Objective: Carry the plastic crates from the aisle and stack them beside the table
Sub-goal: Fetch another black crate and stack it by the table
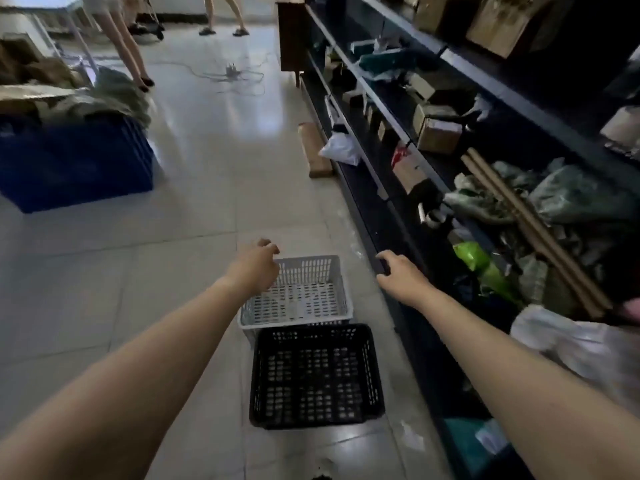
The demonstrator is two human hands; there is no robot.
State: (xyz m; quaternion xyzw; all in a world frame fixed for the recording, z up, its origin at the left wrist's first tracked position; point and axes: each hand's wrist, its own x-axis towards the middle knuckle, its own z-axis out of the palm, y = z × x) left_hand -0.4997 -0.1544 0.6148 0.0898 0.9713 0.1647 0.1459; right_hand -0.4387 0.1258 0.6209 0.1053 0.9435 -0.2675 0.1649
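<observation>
I see two task crates standing on the tiled floor (pixel 194 188) of the aisle, just left of the dark shelving (pixel 408 141). The white crate (pixel 298 299) is the farther unit; the black crate (pixel 315 375) is the nearer unit. Both are upright and open at the top, and nothing is visible inside them. The near wall of the white crate meets the far wall of the black crate; I cannot tell whether the two overlap or only touch. Both of my forearms extend forward. The left hand (pixel 254 268) sits over the far left corner of the white crate with its fingers loosely curled, grasping nothing; I cannot tell whether it contacts the rim. The right hand (pixel 401 275) is released, with fingers spread and slightly bent, and hangs to the right of the white crate in front of the lowest shelf edge, apart from both crates. A blue crate (pixel 76 168) heaped with cloth and cardboard stands well apart at the left. A flat brown box (pixel 315 150) lies on the floor against the shelving base farther up the aisle. The shelves carry cartons, long tubes (pixel 526 223), a green bag (pixel 481 268) and a white bag (pixel 571 344). A cable (pixel 232 74) lies on the floor at the far end, where the legs of two people (pixel 128 46) are visible.
</observation>
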